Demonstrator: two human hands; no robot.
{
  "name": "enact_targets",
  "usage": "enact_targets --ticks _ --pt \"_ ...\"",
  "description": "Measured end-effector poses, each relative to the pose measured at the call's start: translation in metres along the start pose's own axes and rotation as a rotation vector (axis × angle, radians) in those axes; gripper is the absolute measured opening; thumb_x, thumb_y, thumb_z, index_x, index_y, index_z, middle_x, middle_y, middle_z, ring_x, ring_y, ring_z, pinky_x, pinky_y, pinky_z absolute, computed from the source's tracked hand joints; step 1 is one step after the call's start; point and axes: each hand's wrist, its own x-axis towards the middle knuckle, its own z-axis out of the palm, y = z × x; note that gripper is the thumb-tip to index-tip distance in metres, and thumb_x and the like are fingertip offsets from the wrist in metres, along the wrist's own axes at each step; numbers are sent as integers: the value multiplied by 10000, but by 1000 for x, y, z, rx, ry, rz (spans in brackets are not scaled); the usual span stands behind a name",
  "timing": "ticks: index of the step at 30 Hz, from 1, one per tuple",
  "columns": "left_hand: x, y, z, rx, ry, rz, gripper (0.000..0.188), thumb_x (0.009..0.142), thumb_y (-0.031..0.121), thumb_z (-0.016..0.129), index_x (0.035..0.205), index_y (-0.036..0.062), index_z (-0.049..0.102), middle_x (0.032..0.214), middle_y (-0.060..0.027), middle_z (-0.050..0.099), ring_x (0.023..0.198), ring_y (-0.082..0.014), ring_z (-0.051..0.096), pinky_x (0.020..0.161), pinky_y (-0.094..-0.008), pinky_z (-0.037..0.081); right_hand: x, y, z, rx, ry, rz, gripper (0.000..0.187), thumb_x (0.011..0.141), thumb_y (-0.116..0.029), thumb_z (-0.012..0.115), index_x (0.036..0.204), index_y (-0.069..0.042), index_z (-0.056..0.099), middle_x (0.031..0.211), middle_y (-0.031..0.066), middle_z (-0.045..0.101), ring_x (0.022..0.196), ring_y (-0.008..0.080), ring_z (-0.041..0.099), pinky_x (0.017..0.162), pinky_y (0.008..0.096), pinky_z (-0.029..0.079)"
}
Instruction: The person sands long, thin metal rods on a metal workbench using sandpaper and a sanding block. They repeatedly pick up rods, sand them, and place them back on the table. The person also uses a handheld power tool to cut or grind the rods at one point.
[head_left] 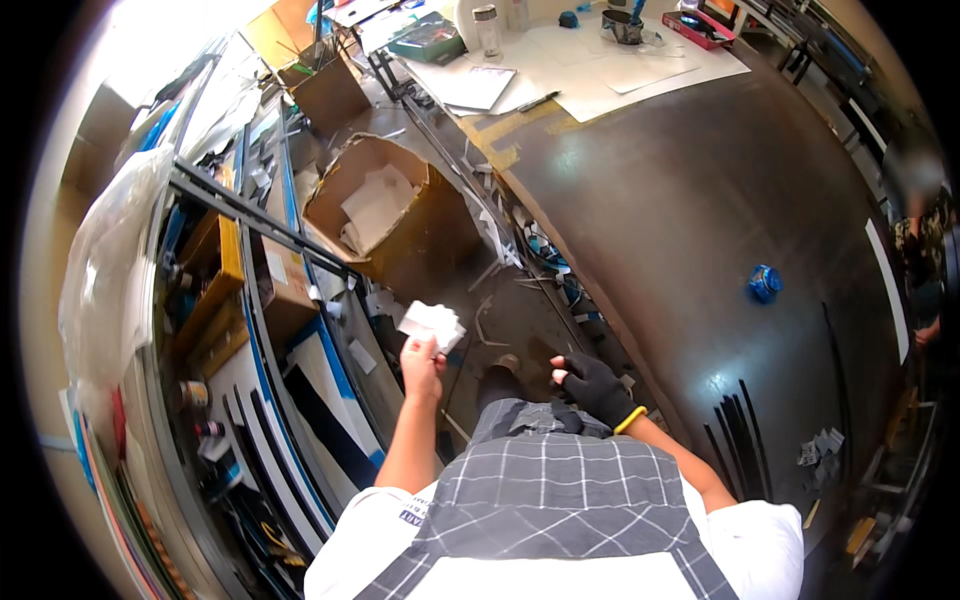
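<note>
In my bare left hand (424, 368) is a small bunch of white paper pieces (432, 326), pinched between thumb and fingers. The bunch has an uneven, jagged outline and is held over the floor between the rack and the table. My right hand (598, 388) wears a black fingerless glove with a yellow cuff. Its fingers are curled in, with bare tips showing, and nothing is visible in them. It hangs beside the left edge of the dark table (690, 230). Ahead of my left hand stands an open cardboard box (420, 225) with white sheets (380, 205) inside.
A blue roundish object (765, 284), black strips (738, 440) and small grey metal pieces (822, 448) lie on the table. White paper (640, 75), a pen (539, 101) and a jar (487, 30) are at its far end. A metal rack (270, 235) runs along my left. Scraps litter the floor. A person (920, 230) is at far right.
</note>
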Motion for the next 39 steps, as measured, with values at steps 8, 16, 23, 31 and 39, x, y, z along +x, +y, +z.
enact_targets --ticks 8,16,23,31,39 --pt "319 158 -87 391 207 286 46 847 93 557 878 59 561 655 -42 570 496 -144 533 421 -299 419 22 -22 11 -95 295 259 318 895 -239 650 1111 -7 650 1033 152 677 955 264 649 856 340 494" --pt "483 69 -24 1210 -54 862 382 967 343 533 1020 -33 574 771 -174 637 586 -283 597 533 -421 516 24 51 90 -125 640 539 360 878 -384 601 1087 -95 651 1081 141 681 1014 325 637 865 415 484" --pt "109 -133 136 1195 -1873 567 226 878 199 664 1018 21 666 934 -160 667 869 -342 663 788 -386 530 -16 185 177 -116 714 1011 399 873 -388 542 1073 -72 681 1100 201 661 1011 365 632 882 451 488" --pt "-158 -243 233 610 -2748 1066 391 753 111 733 1119 49 611 1163 -137 592 1085 -353 562 923 -440 463 -105 248 262 598 1049 1089 470 905 -398 472 1164 -54 662 1205 205 632 1099 381 603 956 439 458" --pt "-277 -349 237 712 -2744 1452 497 784 16 646 1273 54 565 1327 -145 532 1250 -339 489 1063 -450 366 -126 422 276 1022 1024 1035 586 936 -516 438 1333 -102 558 1376 154 538 1235 346 529 1037 431 414"
